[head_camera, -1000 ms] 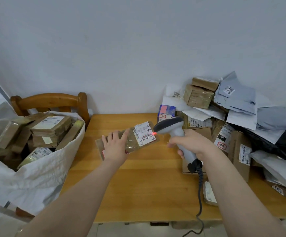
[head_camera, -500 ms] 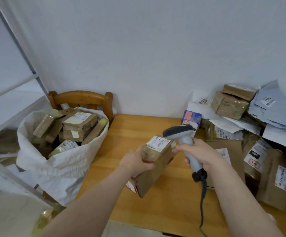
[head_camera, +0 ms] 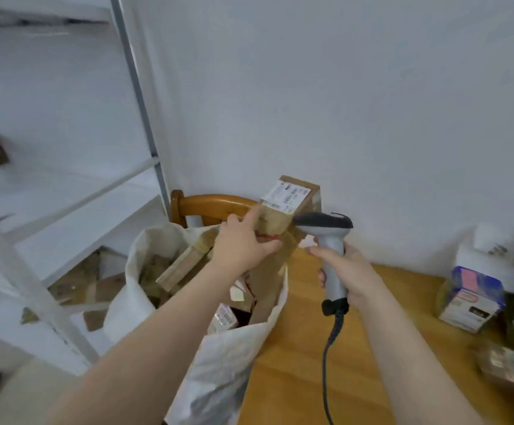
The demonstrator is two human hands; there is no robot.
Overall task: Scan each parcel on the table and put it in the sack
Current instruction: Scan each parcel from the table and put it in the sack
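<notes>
One wide-angle camera on the person's head looks forward and down over the white woven sack (head_camera: 225,357) and the light wooden table (head_camera: 295,378) beside it. It is near: the left grip (head_camera: 243,250) on the brown cardboard parcel (head_camera: 289,197) and the right grip (head_camera: 351,271) on the grey handheld scanner (head_camera: 326,223) sit mid-frame.

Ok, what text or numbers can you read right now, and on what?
White label on the parcel in the left hand: barcodes and digits, too blurred to read.
Label inside the sack: blurred.
Blue box on the table: print blurred.
So nothing can be quoted.
</notes>
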